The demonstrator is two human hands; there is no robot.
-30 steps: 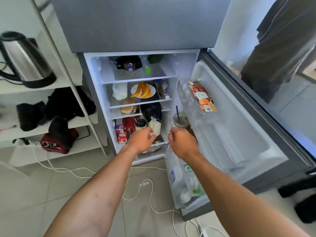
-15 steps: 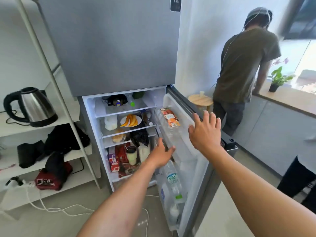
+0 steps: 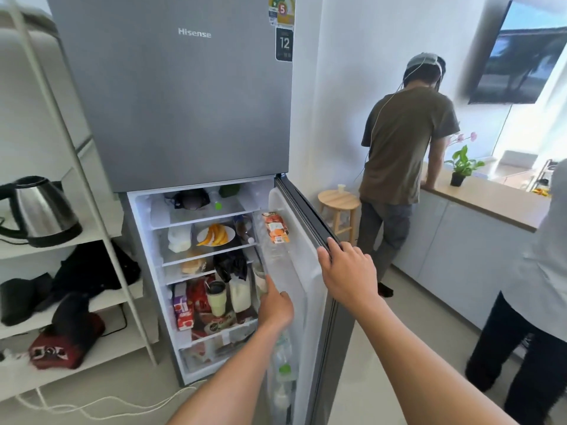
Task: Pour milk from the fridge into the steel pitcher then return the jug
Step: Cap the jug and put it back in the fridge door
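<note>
Grey steel fridge (image 3: 171, 118), lower fridge door (image 3: 302, 256) partly open. My right hand (image 3: 346, 271) grips the door's outer edge, fingers curled over the dark seal. My left hand (image 3: 276, 305) reaches in by the door shelf with its fingertips mostly hidden; I cannot tell if it grips anything. Milk jug (image 3: 240, 294) stands upright on a low shelf inside, just beside a lidded tumbler (image 3: 216, 299) and just left of my left hand. Plate of fruit slices (image 3: 216, 236) sits higher up. Kettle (image 3: 40, 210) on the left rack.
</note>
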